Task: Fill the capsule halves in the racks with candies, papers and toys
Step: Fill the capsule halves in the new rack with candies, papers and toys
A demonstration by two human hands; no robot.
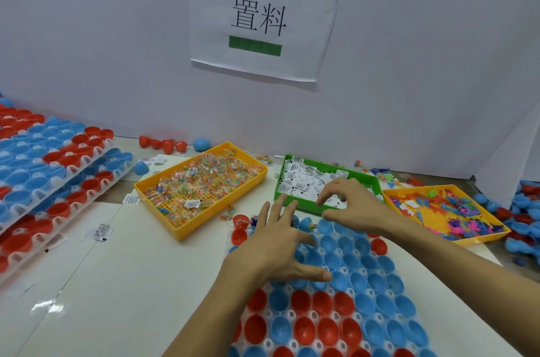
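Paper-loading step at the white plastic rack (292, 314) of red and blue capsule halves (344, 324).
The left hand (280, 248) is resting spread on the rack; the right hand (347, 204) is curling over the green tray (365, 177) of folded white papers (301, 181), its pinch uncertain; next likely dropping papers into halves.

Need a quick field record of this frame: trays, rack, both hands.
candy tray: orange tray, left, wrapped candies
paper tray: green tray, middle, white folded papers
toy tray: orange toy tray, right, colourful toys
rack: white rack, red and blue capsule halves, mostly empty
left hand: fingers spread flat over rack's far rows
right hand: at green tray's near edge, fingers curled; held item not discernible
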